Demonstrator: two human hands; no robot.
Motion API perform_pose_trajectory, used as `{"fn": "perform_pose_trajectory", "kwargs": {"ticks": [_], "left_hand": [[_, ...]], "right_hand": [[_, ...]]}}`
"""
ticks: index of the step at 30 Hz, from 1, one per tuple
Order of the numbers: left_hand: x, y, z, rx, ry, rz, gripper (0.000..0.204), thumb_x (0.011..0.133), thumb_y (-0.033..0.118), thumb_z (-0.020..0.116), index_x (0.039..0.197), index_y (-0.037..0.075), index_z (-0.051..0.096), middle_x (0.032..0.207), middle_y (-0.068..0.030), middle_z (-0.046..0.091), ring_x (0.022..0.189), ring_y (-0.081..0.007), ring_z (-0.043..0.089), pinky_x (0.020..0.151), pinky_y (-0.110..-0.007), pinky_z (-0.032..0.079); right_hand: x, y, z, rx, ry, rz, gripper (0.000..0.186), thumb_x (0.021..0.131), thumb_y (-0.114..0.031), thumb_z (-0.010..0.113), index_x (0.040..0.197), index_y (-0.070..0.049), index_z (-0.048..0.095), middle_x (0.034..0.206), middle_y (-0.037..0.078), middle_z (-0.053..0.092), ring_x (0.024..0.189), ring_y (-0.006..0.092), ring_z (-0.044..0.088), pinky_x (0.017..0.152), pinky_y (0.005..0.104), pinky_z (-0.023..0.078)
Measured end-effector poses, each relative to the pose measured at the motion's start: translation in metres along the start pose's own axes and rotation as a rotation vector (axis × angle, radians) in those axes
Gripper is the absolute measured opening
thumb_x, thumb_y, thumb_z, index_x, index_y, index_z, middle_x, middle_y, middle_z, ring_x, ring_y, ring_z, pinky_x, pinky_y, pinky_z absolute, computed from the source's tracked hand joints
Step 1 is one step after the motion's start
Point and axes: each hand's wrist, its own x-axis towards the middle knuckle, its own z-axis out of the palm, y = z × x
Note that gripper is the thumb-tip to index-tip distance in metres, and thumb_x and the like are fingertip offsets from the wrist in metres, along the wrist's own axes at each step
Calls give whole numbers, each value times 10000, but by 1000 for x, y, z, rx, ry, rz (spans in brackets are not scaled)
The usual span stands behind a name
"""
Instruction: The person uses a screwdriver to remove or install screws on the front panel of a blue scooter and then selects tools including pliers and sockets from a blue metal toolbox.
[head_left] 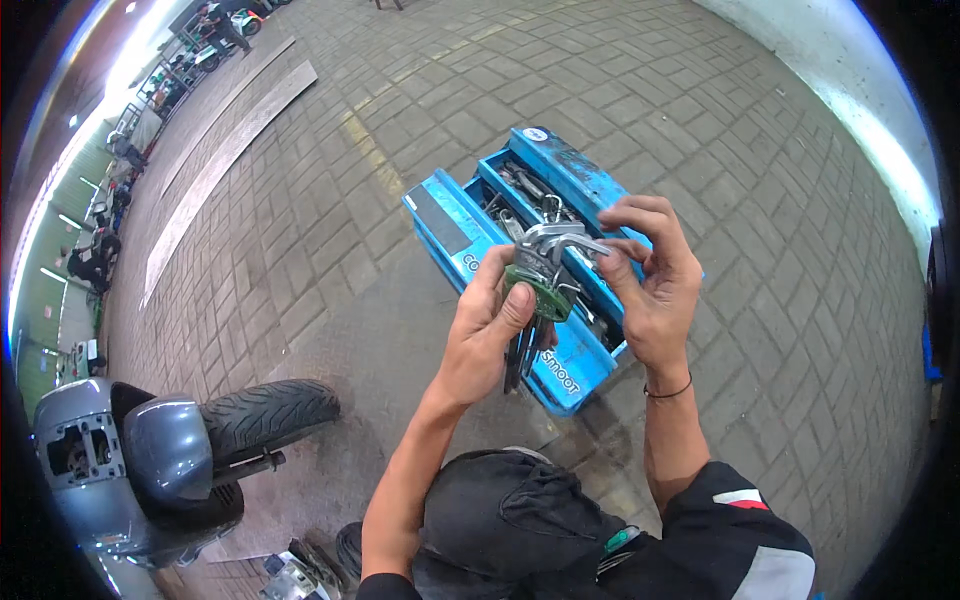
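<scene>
My left hand (pixel 480 335) grips a hex key set (pixel 540 292) by its green holder, with silver bent ends on top and dark shafts hanging below. My right hand (pixel 655 295) pinches one bent silver key (pixel 585 243) at the set's top right between thumb and index finger, other fingers curled above. Behind and beneath both hands, an open blue metal toolbox (pixel 445 210) holds spanners and other metal tools (pixel 525 185) in its trays. The middle of the toolbox is partly hidden by the hands and keys.
A grey scooter (pixel 165 445) with a black tyre (pixel 270 415) lies at the lower left. Metal parts (pixel 295 570) sit near the bottom. The toolbox stands on brick paving (pixel 780 330). Parked scooters and several other people (pixel 125 150) are along the far left. A white wall (pixel 850 90) bounds the right.
</scene>
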Motion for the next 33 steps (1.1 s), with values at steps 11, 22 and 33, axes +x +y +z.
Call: {"fn": "perform_pose_trajectory", "kwargs": {"ticks": [11,22,33], "left_hand": [[-6,-6,6,263,106,268,524,995,127,694,1397,11,378,1246,-106,575,1164,-179,579,976,-329,485],[-11,-9,-5,557,136,210,595,949,-11,680,1450,14,360,1174,-82,578,1043,-141,604,843,-299,553],[-13,0,1,384,185,157,628,913,-68,667,1444,27,347,1173,-94,583,1088,-167,605,901,-318,531]], "right_hand": [[-16,-11,8,19,-145,174,389,796,-166,874,1129,-36,722,1065,69,696,917,150,666,699,271,546],[-24,-23,38,-214,-139,228,482,693,-256,957,1034,-52,685,1061,34,640,985,155,658,745,293,554],[-33,-19,43,-362,-122,-110,404,720,-169,909,1093,-108,767,1145,138,646,988,275,680,715,345,607]]}}
